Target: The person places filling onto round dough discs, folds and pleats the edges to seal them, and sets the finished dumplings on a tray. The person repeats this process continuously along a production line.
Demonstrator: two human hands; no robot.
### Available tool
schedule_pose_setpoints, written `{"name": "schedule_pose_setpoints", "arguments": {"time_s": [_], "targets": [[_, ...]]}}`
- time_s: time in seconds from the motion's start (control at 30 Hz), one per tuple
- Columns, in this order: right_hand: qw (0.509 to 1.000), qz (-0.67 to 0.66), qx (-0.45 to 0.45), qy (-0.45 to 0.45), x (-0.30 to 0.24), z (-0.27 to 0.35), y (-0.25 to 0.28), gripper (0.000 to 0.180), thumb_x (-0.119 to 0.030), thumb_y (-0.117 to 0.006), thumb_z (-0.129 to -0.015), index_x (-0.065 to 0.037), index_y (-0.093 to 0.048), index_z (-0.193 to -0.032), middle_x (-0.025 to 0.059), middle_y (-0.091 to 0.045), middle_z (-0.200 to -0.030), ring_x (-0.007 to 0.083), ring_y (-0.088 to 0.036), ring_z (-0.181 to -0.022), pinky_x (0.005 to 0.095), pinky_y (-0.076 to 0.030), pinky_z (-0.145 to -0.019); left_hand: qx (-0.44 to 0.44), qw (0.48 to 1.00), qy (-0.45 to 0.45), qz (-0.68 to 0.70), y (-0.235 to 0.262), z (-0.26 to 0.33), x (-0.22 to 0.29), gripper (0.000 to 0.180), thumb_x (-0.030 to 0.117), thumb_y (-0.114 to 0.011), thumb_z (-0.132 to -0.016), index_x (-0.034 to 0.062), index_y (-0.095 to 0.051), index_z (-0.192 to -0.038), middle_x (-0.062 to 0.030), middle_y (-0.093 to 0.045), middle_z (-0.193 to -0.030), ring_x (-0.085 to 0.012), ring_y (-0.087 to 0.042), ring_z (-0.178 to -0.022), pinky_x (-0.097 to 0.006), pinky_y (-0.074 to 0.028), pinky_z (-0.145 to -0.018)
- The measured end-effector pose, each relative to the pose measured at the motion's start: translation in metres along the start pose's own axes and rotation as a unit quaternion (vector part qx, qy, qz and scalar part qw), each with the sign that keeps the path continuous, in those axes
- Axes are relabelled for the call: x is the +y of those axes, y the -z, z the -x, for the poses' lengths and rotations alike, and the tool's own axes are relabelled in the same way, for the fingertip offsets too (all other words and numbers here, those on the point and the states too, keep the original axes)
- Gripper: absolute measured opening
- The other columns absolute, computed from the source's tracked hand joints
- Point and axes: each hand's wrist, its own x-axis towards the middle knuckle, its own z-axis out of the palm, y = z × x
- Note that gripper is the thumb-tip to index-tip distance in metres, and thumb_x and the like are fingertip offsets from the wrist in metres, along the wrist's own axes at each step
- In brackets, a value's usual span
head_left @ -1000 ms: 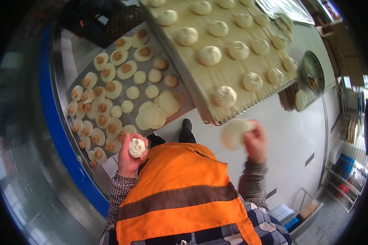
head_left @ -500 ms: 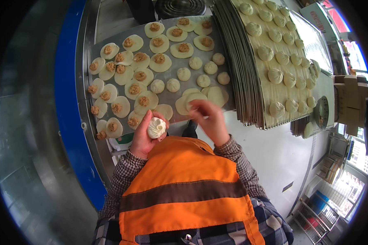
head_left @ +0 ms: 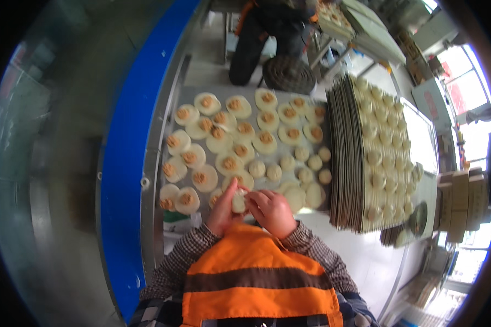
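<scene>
My left hand [head_left: 223, 211] cups a white filled bun [head_left: 239, 202] just in front of the metal table [head_left: 282, 150]. My right hand [head_left: 273, 211] is closed at the bun's right side, its fingertips bent against the dough; the exact grip is blurred. Ahead and to the left lie several flat dough rounds [head_left: 200, 178], each topped with a lump of brownish filling. Plain dough rounds [head_left: 294, 199] overlap beyond my right hand. Several small dough balls [head_left: 274, 173] sit in the table's right half.
To the right rises a tall stack of trays [head_left: 343, 163], its top one bearing rows of white buns [head_left: 377, 181]. A blue panel [head_left: 126, 163] edges the left side. Past the table are a dark coiled round object [head_left: 289, 74] and another person's legs [head_left: 246, 57]. Cardboard boxes [head_left: 453, 201] stand far right.
My right hand, earlier apart from the bun with its fingers blurred, has come left onto it. My left hand still holds the bun. The view has tilted up, showing more beyond the table.
</scene>
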Motion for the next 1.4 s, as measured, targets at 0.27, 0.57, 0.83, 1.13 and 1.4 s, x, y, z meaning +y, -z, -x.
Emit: {"name": "schedule_pose_setpoints", "arguments": {"time_s": [0.27, 0.57, 0.83, 1.13, 1.4], "targets": [[0.992, 0.023, -0.073, 0.105, -0.007, -0.025, -0.007, 0.018, -0.016, -0.068, -0.081, -0.004, -0.062, -0.093, 0.0116, -0.061, -0.08, 0.0302, -0.062, -0.07, 0.0408, -0.05, -0.06, -0.039, 0.998, 0.055, 0.001, 0.009, 0.019, 0.031, 0.042, 0.052, -0.039, -0.1, 0.0142, -0.059, -0.101, -0.0025, -0.063, -0.09, -0.0142, -0.064, -0.08, -0.028, -0.053, -0.064], [0.999, -0.009, -0.001, -0.038, -0.033, -0.031, -0.02, 0.015, -0.015, -0.068, -0.082, -0.003, -0.065, -0.09, 0.0167, -0.061, -0.069, 0.0346, -0.059, -0.06, 0.0426, -0.047, -0.053, -0.024, 0.995, -0.063, -0.074, 0.012, 0.012, 0.052, 0.045, 0.045, -0.042, -0.102, 0.0056, -0.06, -0.089, -0.0054, -0.061, -0.088, -0.0128, -0.059, -0.082, -0.028, -0.051, -0.073], [0.989, -0.116, 0.021, -0.087, -0.028, 0.002, 0.042, 0.036, -0.006, -0.073, -0.073, -0.006, -0.065, -0.109, 0.0089, -0.064, -0.089, 0.0239, -0.065, -0.076, 0.034, -0.053, -0.065, -0.094, 0.986, 0.057, -0.124, -0.042, -0.004, 0.04, 0.055, 0.053, -0.035, -0.1, 0.0065, -0.06, -0.084, -0.006, -0.061, -0.073, -0.0176, -0.062, -0.066, -0.028, -0.05, -0.055], [0.997, 0.057, 0.035, -0.027, 0.012, 0.087, 0.142, 0.026, -0.017, -0.067, -0.073, -0.005, -0.058, -0.095, 0.0121, -0.058, -0.089, 0.03, -0.06, -0.068, 0.0397, -0.049, -0.059, -0.101, 0.971, 0.123, -0.177, -0.152, -0.044, -0.054, 0.05, 0.051, -0.04, -0.1, 0.0085, -0.059, -0.08, -0.0022, -0.063, -0.072, -0.013, -0.062, -0.067, -0.026, -0.05, -0.058], [0.969, 0.003, 0.213, -0.127, 0.055, 0.222, 0.279, 0.064, -0.018, -0.078, -0.069, -0.014, -0.053, -0.128, 0.0091, -0.057, -0.118, 0.0272, -0.063, -0.084, 0.0355, -0.053, -0.065, -0.274, 0.936, 0.097, -0.197, -0.32, -0.056, -0.204, 0.063, 0.057, -0.031, -0.1, 0.0091, -0.035, -0.141, -0.0155, -0.061, -0.117, -0.0274, -0.06, -0.108, -0.038, -0.05, -0.092]]}}
